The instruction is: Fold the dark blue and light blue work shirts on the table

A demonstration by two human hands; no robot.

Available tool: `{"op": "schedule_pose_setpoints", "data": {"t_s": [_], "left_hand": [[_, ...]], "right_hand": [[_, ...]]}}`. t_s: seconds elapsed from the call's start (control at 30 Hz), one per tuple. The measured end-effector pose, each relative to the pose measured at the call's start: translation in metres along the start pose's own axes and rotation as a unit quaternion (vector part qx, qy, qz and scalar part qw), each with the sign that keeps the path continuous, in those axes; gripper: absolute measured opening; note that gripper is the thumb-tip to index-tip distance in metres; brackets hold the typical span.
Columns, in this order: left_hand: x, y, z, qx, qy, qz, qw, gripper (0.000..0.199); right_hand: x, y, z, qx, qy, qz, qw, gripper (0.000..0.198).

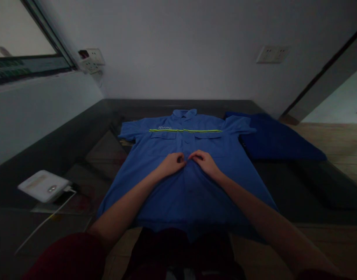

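A blue short-sleeved shirt (163, 186) lies spread face up on the dark table, its collar toward the wall. A yellow-green stripe crosses its chest above two flapped pockets. At the middle of the button front, my left hand (173, 162) pinches the shirt's cloth with its fingers closed. My right hand (204, 160) meets it from the other side, thumb and fingers pinched on the shirt's front edge. Their fingertips nearly touch. Whether a button sits between them is too small to tell.
Folded darker blue cloth (279, 138) lies at the right, partly under a sleeve. A white box-shaped device (44, 186) with a cable (47, 219) stands at the left. Wall sockets (273, 54) are behind the dark table (283, 190). Its near edge runs in front of my body.
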State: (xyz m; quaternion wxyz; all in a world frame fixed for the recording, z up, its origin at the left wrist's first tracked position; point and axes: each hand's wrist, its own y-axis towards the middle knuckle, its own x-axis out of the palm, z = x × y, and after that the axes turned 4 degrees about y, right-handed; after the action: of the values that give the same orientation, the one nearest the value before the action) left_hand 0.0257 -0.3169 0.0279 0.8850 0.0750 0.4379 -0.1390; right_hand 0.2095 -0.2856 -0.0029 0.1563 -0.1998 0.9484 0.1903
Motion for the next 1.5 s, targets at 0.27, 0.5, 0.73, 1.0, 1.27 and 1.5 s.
{"op": "schedule_pose_setpoints", "data": {"t_s": [0.27, 0.5, 0.73, 1.0, 1.27, 1.5], "left_hand": [[0.005, -0.002, -0.002, -0.034, 0.082, 0.033, 0.995, 0.018], [0.004, -0.004, -0.001, -0.045, 0.113, 0.024, 0.992, 0.02], [0.001, -0.006, 0.004, -0.057, 0.142, 0.003, 0.988, 0.019], [0.006, -0.009, 0.014, -0.033, 0.264, -0.019, 0.964, 0.024], [-0.016, -0.028, 0.038, -0.019, 0.306, -0.047, 0.951, 0.019], [-0.01, -0.084, 0.053, -0.012, 0.179, -0.046, 0.983, 0.013]], "right_hand": [[0.003, -0.004, -0.005, 0.007, -0.029, 0.024, 0.999, 0.008], [0.004, -0.006, -0.007, -0.013, -0.068, 0.016, 0.997, 0.008], [0.002, -0.005, -0.003, -0.032, -0.14, -0.028, 0.989, 0.007], [-0.008, -0.032, -0.064, -0.047, -0.339, -0.088, 0.935, 0.019], [0.021, -0.104, -0.114, 0.029, -0.323, -0.024, 0.946, 0.015], [0.059, -0.114, -0.1, 0.094, -0.336, -0.025, 0.937, 0.026]]}}
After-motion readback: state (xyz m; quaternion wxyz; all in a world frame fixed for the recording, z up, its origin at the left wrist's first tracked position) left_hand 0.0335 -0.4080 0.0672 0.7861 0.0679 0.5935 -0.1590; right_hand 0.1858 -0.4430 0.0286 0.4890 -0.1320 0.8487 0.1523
